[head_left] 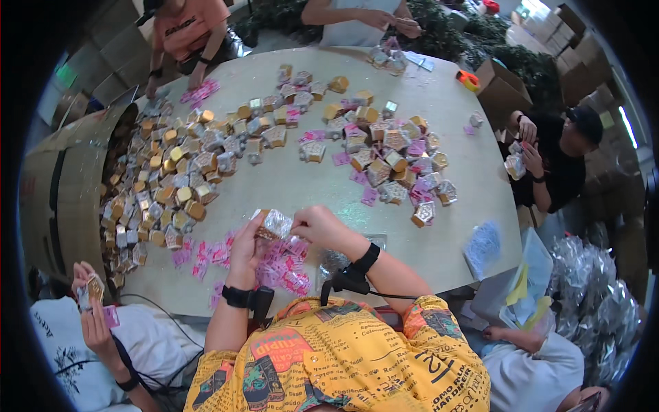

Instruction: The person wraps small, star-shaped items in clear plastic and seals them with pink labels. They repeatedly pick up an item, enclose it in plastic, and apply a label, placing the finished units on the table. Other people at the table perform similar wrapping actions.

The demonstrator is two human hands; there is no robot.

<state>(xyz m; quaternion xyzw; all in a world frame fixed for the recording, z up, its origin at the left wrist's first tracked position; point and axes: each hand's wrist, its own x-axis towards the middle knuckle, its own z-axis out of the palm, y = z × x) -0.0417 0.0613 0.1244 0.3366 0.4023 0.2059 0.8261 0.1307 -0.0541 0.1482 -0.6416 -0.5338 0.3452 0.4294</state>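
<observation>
My left hand (246, 242) is closed around a gold house-shaped ornament (274, 224) with a clear, shiny wrapper on it, held above the near part of the table. Just to its right, my right hand (322, 227) has its fingers pinched together near the wrapper's edge. What is between those fingertips, if anything, is too small to make out. Beneath my hands lies a heap of pink printed tags (283, 273). A clear plastic bag or tray (333, 264) lies beside it, partly hidden by my right forearm.
A large tipped cardboard box (68, 185) spills gold ornaments (171, 165) across the left side. Another pile (391, 154) with pink tags is ahead. Orange tape (468, 80), white strips (483, 248) and a bin (515, 288) stand to the right. Several people work around the table.
</observation>
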